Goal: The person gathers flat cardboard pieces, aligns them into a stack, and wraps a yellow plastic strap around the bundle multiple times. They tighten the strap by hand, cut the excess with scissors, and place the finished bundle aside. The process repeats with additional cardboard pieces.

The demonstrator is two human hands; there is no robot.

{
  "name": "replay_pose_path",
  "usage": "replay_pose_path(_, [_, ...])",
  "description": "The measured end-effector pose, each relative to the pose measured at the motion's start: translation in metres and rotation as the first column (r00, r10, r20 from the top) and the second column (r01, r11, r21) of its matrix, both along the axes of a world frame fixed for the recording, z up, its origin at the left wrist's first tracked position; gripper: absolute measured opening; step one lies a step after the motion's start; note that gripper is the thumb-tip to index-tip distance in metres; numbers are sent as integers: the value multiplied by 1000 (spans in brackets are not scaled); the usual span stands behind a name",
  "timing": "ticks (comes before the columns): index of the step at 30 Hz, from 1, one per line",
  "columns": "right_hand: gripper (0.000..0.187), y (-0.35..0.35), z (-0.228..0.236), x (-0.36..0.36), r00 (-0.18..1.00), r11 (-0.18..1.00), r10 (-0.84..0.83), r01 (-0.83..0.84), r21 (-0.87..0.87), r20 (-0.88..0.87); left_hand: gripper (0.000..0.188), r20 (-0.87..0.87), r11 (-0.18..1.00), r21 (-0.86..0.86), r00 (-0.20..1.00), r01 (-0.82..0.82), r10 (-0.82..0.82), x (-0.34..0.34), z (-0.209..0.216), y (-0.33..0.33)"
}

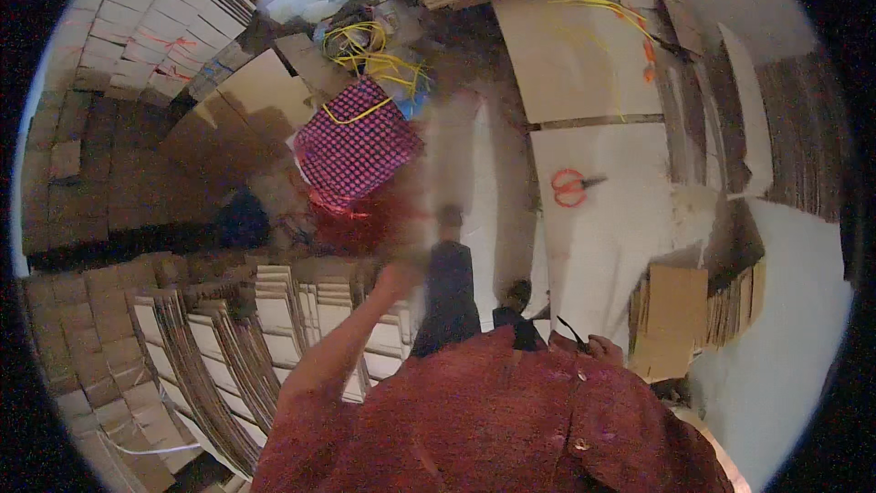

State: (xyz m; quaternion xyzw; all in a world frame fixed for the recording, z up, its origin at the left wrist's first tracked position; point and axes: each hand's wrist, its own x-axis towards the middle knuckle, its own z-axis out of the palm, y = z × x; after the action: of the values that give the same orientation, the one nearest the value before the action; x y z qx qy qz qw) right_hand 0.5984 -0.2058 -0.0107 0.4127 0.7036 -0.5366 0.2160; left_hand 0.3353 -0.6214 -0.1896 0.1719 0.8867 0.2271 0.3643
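Observation:
My left hand (394,281) hangs low beside my dark trouser leg, smeared by motion, so its fingers do not show clearly. It is nearest to upright stacks of flat cardboard (315,315). My right hand (604,347) is by my waist, mostly hidden behind my red shirt. Its fingers look curled, with a thin black strip (573,333) beside them; what they hold is hidden. Orange-handled scissors (569,187) lie on a pale cardboard sheet (602,246) ahead on the right. A pink-and-black patterned cloth or bag (358,141) lies ahead on the left, above dark red material (365,224).
Yellow strapping (365,41) lies tangled beyond the patterned cloth, with another yellow strip (602,5) on far cardboard. Tall cardboard stacks (68,173) line the left. More folded cardboard (675,319) leans on the right near a pale wall (785,310).

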Motion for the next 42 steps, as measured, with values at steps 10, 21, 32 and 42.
replay_pose_path(10, [28, -57, -129, -37, 970, 974, -196, 210, -85, 144, 58, -510, 994, -40, 858, -100, 66, -324, -56, 67])
replay_pose_path(21, [28, -94, -79, -161, 982, 984, -111, 130, -118, 155, 35, -285, 925, -381, 949, 13, -131, -423, -135, 72])
replay_pose_path(32, [20, -100, -37, -346, 846, 541, -515, 444, -714, 137, 26, 41, 778, 328, 815, 536, -578, -211, 21, 167])
replay_pose_path(42, [29, 5, 8, -321, 471, 467, -871, 707, -531, -139, 28, 302, 754, 75, 706, 652, -641, -197, 46, 66])
